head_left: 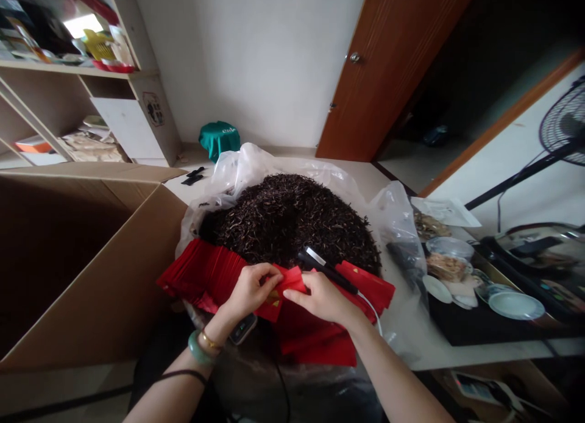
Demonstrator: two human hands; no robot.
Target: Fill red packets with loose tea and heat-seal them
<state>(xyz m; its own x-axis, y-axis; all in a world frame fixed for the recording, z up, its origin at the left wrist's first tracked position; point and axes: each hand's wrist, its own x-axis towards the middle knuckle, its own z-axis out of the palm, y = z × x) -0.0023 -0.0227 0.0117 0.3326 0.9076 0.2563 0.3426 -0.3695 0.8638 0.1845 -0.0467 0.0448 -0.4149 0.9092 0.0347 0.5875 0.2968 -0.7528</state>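
A red packet (292,280) with a gold mark is held by its upper edge between both hands. The fingers of my left hand (255,287) pinch its left side, and my right hand (322,298) grips the right corner with thumb and fingers. Just behind them rises a heap of dark dried leaves (292,216), like loose tea, on a clear plastic bag (249,161). A long row of red packets (201,267) lies to the left. More red packets (315,341) lie below my right hand. A black stick-shaped device (329,269) with a white cord rests beside that hand.
A large open cardboard box (114,264) stands at the left. Under my left wrist shows a small device with a display (243,330). On the right are a tea tray with dishes (516,304) and a fan (567,121). A green-covered stool (219,139) stands by the wall.
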